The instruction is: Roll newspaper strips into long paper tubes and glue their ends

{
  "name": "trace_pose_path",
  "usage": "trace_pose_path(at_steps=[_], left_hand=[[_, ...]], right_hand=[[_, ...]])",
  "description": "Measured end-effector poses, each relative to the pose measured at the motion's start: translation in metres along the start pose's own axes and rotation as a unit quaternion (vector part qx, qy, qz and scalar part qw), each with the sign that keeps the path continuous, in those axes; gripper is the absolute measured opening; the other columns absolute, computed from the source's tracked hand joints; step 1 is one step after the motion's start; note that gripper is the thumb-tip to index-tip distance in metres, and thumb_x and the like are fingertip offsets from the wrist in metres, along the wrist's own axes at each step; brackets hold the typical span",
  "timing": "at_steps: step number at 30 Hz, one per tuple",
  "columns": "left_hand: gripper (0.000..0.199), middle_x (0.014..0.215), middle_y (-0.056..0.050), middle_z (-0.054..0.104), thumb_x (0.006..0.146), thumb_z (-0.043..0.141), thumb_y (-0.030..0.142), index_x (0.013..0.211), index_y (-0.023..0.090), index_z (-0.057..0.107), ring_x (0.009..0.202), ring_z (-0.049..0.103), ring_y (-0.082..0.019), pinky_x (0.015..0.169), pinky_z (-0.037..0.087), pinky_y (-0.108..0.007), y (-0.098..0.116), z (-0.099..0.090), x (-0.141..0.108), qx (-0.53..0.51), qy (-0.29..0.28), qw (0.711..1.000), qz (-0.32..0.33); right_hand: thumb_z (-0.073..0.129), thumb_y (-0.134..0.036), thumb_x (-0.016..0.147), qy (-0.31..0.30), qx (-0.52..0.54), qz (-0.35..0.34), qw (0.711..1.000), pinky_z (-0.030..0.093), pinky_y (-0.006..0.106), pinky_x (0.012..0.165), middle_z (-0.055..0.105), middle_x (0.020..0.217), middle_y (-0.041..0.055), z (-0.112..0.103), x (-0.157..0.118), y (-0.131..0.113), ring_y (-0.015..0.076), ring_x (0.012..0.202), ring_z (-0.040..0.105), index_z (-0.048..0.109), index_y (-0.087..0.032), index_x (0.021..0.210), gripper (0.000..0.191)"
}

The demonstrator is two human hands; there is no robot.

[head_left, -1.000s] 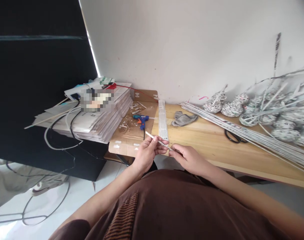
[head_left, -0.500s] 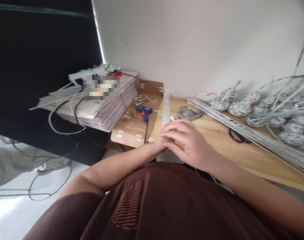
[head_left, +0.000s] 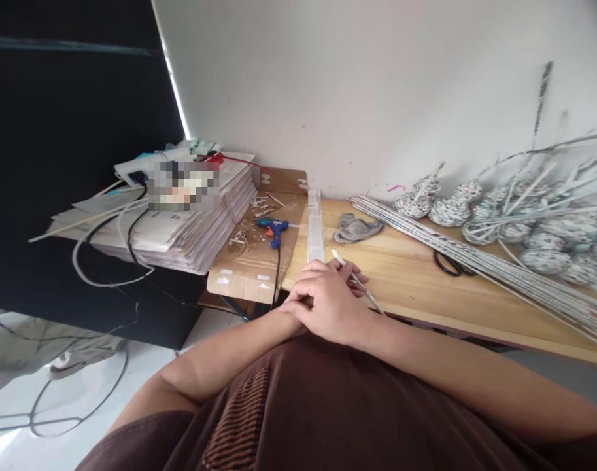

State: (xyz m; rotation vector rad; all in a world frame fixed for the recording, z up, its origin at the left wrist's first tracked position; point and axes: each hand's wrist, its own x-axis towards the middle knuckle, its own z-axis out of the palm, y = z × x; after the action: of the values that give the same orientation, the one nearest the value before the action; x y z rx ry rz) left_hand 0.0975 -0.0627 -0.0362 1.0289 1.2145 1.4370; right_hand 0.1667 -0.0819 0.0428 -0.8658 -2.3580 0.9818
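Observation:
My left hand [head_left: 359, 278] is mostly hidden beneath the other hand, with its fingertips showing on the far side, closed round a thin white paper stick [head_left: 338, 258]. That stick slants down to the right past the knuckles. Across the back of the left hand and wrist lies my right hand [head_left: 325, 302], its fingers and thumb curled round them. Just beyond both hands, a flat strip of printed paper [head_left: 316, 229] lies on the wooden table [head_left: 406, 278]. A crumpled grey cloth [head_left: 358, 228] is to the right of the strip.
A blue glue gun [head_left: 277, 233] and paper scraps lie on cardboard [head_left: 239, 268]. Stacked paper [head_left: 195, 242] stands at the left, with loose cables. Long paper sticks [head_left: 455, 255] cross the right side, over black-handled scissors [head_left: 448, 263]. Several woven paper shapes [head_left: 450, 208] sit by the wall.
The view has shifted, and both hands are lower and slightly left in it. More of the left fingers and of the white stick now shows beyond the right hand.

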Motion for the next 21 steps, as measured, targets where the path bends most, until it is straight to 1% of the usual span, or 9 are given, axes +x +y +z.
trace_pose_path(at_steps=[4, 6, 9, 11, 12, 13, 15, 19, 21], left_hand=[[0.023, 0.078, -0.003, 0.057, 0.083, 0.061, 0.038, 0.073, 0.019, 0.053, 0.074, 0.062, -0.017, 0.066, 0.055, -0.029, 0.020, -0.007, 0.009, -0.117, -0.147, 0.977, -0.098], [0.022, 0.084, -0.006, 0.065, 0.085, 0.060, 0.039, 0.084, 0.017, 0.056, 0.070, 0.065, -0.014, 0.067, 0.055, -0.028, 0.029, -0.015, 0.012, -0.136, -0.176, 0.969, -0.110], [0.024, 0.090, -0.009, 0.070, 0.086, 0.059, 0.038, 0.088, 0.015, 0.055, 0.068, 0.067, -0.012, 0.068, 0.055, -0.025, 0.037, -0.030, 0.013, -0.175, -0.159, 0.964, -0.121], [0.023, 0.090, -0.009, 0.071, 0.086, 0.060, 0.037, 0.088, 0.015, 0.054, 0.068, 0.067, -0.012, 0.068, 0.055, -0.025, 0.037, -0.036, 0.013, -0.179, -0.156, 0.965, -0.112], [0.023, 0.090, -0.010, 0.071, 0.087, 0.059, 0.037, 0.089, 0.015, 0.055, 0.068, 0.067, -0.013, 0.068, 0.055, -0.025, 0.036, -0.036, 0.013, -0.176, -0.162, 0.965, -0.108], [0.024, 0.090, -0.010, 0.071, 0.087, 0.059, 0.037, 0.089, 0.014, 0.055, 0.068, 0.068, -0.013, 0.068, 0.055, -0.026, 0.035, -0.034, 0.013, -0.170, -0.172, 0.964, -0.109], [0.024, 0.090, -0.011, 0.071, 0.087, 0.058, 0.037, 0.090, 0.013, 0.056, 0.068, 0.068, -0.013, 0.066, 0.055, -0.025, 0.034, -0.026, 0.015, -0.149, -0.190, 0.963, -0.120], [0.024, 0.082, -0.010, 0.071, 0.087, 0.059, 0.036, 0.086, 0.013, 0.057, 0.061, 0.067, -0.012, 0.061, 0.054, -0.024, 0.035, -0.004, 0.026, -0.128, -0.217, 0.959, -0.129], [0.023, 0.080, -0.009, 0.070, 0.087, 0.059, 0.035, 0.085, 0.012, 0.058, 0.059, 0.066, -0.011, 0.061, 0.054, -0.024, 0.036, 0.006, 0.030, -0.125, -0.241, 0.953, -0.131]], right_hand=[[0.058, -0.038, 0.088, 0.191, 0.004, -0.007, 0.982, 0.043, 0.034, 0.077, 0.063, 0.077, 0.0049, -0.032, -0.023, 0.003, 0.0201, 0.081, 0.056, 0.061, -0.020, 0.068, 0.027], [0.054, -0.041, 0.090, 0.280, -0.004, 0.028, 0.960, 0.042, 0.029, 0.068, 0.060, 0.072, 0.0031, -0.055, -0.035, 0.018, 0.0170, 0.073, 0.055, 0.058, -0.020, 0.069, 0.030], [0.048, -0.048, 0.091, 0.367, -0.059, 0.106, 0.922, 0.033, 0.027, 0.053, 0.044, 0.052, -0.0016, -0.086, -0.049, 0.054, 0.0127, 0.051, 0.042, 0.046, -0.020, 0.057, 0.045], [0.048, -0.048, 0.091, 0.364, -0.111, 0.148, 0.913, 0.034, 0.028, 0.053, 0.047, 0.052, -0.0006, -0.098, -0.055, 0.081, 0.0133, 0.051, 0.043, 0.049, -0.020, 0.056, 0.045], [0.052, -0.046, 0.088, 0.332, -0.148, 0.164, 0.917, 0.035, 0.028, 0.054, 0.055, 0.057, 0.0012, -0.101, -0.057, 0.093, 0.0149, 0.054, 0.048, 0.057, -0.019, 0.061, 0.038], [0.059, -0.042, 0.082, 0.293, -0.194, 0.158, 0.923, 0.039, 0.029, 0.059, 0.063, 0.067, 0.0033, -0.102, -0.059, 0.104, 0.0178, 0.063, 0.054, 0.065, -0.019, 0.073, 0.025], [0.066, -0.039, 0.076, 0.295, -0.270, 0.136, 0.906, 0.042, 0.033, 0.068, 0.069, 0.083, 0.0071, -0.099, -0.062, 0.116, 0.0229, 0.077, 0.059, 0.070, -0.019, 0.088, 0.024], [0.056, -0.046, 0.086, 0.337, -0.247, 0.166, 0.893, 0.040, 0.029, 0.054, 0.062, 0.057, 0.0030, -0.091, -0.067, 0.105, 0.0165, 0.052, 0.054, 0.066, -0.019, 0.067, 0.035], [0.054, -0.044, 0.088, 0.363, -0.226, 0.136, 0.894, 0.041, 0.029, 0.054, 0.065, 0.063, 0.0037, -0.090, -0.067, 0.085, 0.0166, 0.055, 0.056, 0.068, -0.018, 0.071, 0.034]])
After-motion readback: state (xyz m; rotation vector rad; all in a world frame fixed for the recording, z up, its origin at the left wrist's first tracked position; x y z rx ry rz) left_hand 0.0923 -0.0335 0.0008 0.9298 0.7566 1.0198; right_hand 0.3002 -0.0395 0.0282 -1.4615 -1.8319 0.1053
